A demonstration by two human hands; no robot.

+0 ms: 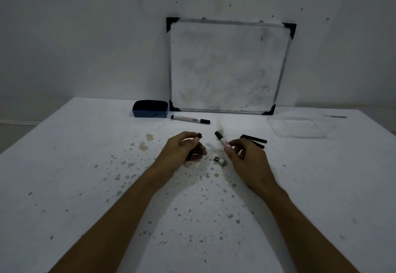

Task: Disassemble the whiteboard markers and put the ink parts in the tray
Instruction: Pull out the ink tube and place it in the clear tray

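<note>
My left hand [184, 148] is closed around a dark ink part [199, 136], whose black end sticks out above the fingers. My right hand [242, 155] pinches a white marker barrel [220, 138] with a black tip pointing up and left. Between my hands a small black-and-white marker piece [219, 160] lies on the table. Two black stick-like marker parts [255, 139] lie just right of my right hand. A whole marker [190, 119] lies farther back. The clear plastic tray [278, 132] sits at the right, and I see nothing in it.
A whiteboard [229, 67] leans against the wall at the back. A blue eraser [150, 108] sits left of it. The white table [85, 165] is speckled with stains. Its right edge runs close to the tray.
</note>
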